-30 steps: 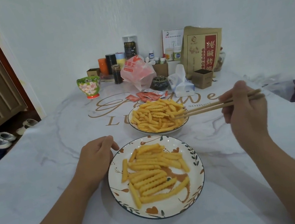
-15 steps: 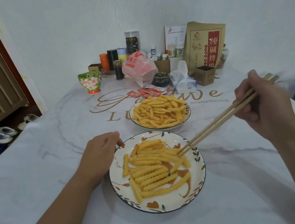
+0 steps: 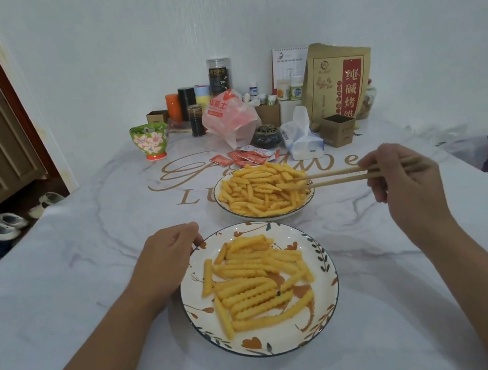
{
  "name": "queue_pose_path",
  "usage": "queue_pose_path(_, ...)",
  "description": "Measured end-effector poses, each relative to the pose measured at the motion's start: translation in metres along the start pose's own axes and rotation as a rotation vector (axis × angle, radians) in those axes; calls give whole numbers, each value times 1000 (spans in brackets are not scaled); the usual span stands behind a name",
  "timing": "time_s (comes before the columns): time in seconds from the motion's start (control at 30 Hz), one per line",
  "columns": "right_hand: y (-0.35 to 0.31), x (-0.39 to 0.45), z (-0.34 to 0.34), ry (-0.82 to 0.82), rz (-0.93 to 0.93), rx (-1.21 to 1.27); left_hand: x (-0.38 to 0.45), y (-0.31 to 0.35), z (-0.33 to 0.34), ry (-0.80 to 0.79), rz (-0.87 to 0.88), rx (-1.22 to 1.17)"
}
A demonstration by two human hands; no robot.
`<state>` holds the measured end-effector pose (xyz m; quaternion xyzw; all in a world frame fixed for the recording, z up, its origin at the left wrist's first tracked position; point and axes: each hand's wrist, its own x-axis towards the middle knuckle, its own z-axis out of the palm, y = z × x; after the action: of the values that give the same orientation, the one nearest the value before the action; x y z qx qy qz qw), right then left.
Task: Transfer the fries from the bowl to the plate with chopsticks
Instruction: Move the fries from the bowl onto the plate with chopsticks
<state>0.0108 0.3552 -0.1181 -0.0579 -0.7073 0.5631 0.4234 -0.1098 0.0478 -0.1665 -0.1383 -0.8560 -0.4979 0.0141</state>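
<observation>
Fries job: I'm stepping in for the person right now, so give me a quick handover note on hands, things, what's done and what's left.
Right hand: grips the chopsticks, tips in the fries at the bowl's right side; whether a fry is pinched I cannot tell.
Left hand: fingers curled at the plate's left rim, steadying it.
Done: a layer of fries already lies on the plate.
Left: the bowl, just behind the plate, is still heaped; keep carrying fries over.

Far end of my worktop (image 3: 58,280): floral cup (image 3: 150,140), dark jar (image 3: 196,120), pink plastic bag (image 3: 229,116), red sauce packets (image 3: 247,156), tissue pack (image 3: 301,139), small cardboard box (image 3: 338,130), brown paper bag (image 3: 336,80). Shoes (image 3: 2,226) on floor, left.
</observation>
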Motion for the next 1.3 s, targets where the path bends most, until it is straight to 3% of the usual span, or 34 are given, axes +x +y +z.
queue_pose_path(0.27, 9, -6, 14, -19, -50, -73, 1, 3, 1, -9, -13, -5)
queue_pose_path(0.5, -13, 1, 8, 217, 106, 276, 1, 3, 0, -18, -20, -23)
queue_pose_path(0.67, -15, -4, 15, 7, 313, 492, 1, 3, -1, -11, -12, -13)
queue_pose_path(0.83, -11, -12, 24, -141, 261, 373, 1, 2, -2, -15, -21, -59)
queue_pose_path(1.0, -15, -2, 14, 50, 206, 414, 1, 2, -2, -13, -14, -74)
queue_pose_path(1.1, -9, 1, 8, 138, 135, 305, 1, 3, -1, -8, -13, -69)
queue_pose_path(1.3, 5, -8, 21, 68, 30, 111, 2, 1, -4, -1, -26, -142)
